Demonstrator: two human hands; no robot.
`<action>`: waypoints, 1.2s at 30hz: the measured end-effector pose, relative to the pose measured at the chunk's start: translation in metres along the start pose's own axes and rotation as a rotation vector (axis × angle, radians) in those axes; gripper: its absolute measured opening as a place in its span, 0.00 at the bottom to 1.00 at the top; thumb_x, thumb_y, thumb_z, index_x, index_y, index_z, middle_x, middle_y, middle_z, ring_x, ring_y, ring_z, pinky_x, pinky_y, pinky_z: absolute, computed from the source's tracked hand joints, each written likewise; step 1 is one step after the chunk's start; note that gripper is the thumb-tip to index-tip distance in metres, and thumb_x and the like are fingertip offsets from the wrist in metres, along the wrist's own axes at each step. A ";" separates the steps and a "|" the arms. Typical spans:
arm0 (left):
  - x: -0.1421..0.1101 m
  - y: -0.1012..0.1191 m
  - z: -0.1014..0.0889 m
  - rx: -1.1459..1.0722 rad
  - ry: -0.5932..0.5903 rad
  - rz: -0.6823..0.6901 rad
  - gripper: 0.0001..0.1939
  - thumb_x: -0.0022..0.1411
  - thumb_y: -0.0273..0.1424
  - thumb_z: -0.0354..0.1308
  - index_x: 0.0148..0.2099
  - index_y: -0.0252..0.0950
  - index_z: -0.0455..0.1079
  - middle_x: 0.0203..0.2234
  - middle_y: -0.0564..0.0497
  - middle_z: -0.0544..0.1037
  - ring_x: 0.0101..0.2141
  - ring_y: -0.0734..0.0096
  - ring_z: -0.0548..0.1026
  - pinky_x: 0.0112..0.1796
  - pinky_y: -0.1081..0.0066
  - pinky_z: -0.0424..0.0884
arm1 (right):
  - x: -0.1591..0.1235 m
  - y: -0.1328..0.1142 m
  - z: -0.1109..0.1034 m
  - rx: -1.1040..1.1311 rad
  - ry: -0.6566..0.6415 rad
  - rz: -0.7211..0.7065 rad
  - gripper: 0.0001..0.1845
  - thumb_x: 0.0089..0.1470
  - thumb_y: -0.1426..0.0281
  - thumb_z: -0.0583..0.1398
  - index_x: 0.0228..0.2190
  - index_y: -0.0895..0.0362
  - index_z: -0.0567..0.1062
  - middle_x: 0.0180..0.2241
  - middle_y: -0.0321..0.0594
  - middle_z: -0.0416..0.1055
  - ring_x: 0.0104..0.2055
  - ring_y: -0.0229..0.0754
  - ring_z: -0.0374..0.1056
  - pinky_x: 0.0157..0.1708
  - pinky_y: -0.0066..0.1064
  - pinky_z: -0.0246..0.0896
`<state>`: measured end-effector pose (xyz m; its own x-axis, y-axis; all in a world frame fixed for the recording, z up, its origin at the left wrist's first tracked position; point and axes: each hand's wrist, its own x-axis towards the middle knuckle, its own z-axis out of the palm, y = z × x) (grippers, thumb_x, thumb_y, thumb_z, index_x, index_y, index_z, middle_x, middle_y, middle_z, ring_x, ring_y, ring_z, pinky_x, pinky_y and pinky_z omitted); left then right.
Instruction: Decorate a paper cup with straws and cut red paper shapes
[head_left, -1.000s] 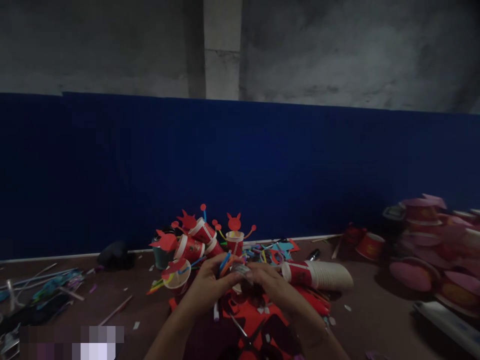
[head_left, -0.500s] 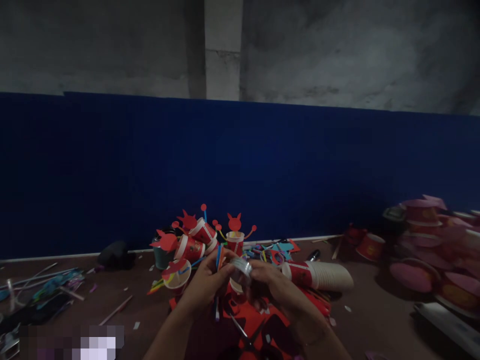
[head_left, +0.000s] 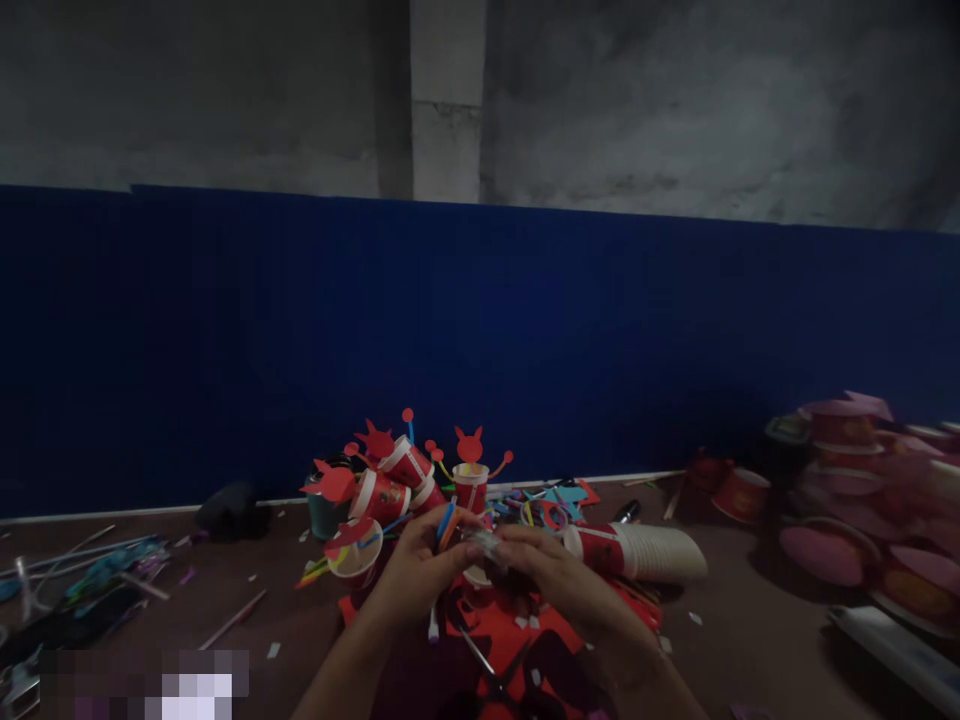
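My left hand is closed round a few coloured straws, blue and orange, whose ends stick up above the fingers. My right hand meets it at the middle and pinches a small roll of clear tape between thumb and fingers. Both hands hover low over red paper scraps and a pair of scissors on the brown floor. Just behind the hands stand several red paper cups with red cut-out heads and straw arms.
A lying stack of red-and-white paper cups is right of my hands. Pink discs and red cups pile at the far right. Loose straws and strips litter the left floor. A dark blue wall panel runs behind everything.
The tape roll was lifted and tilted half a second ago, and is now lower and flatter between my fingers. My hands stay together at the same spot.
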<state>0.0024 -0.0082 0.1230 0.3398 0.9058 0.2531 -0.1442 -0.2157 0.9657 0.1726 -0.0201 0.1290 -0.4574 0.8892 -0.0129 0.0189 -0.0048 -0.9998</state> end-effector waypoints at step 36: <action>-0.009 0.017 0.004 0.118 -0.010 0.088 0.07 0.48 0.30 0.64 0.33 0.38 0.73 0.25 0.55 0.74 0.27 0.75 0.69 0.29 0.77 0.65 | -0.005 0.005 0.001 -0.088 0.015 -0.093 0.10 0.49 0.65 0.54 0.26 0.56 0.72 0.22 0.34 0.63 0.22 0.36 0.57 0.22 0.28 0.54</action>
<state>0.0002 -0.0214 0.1373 0.3398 0.8781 0.3368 -0.0635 -0.3358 0.9398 0.1741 -0.0248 0.1244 -0.4476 0.8906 0.0808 0.0548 0.1175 -0.9916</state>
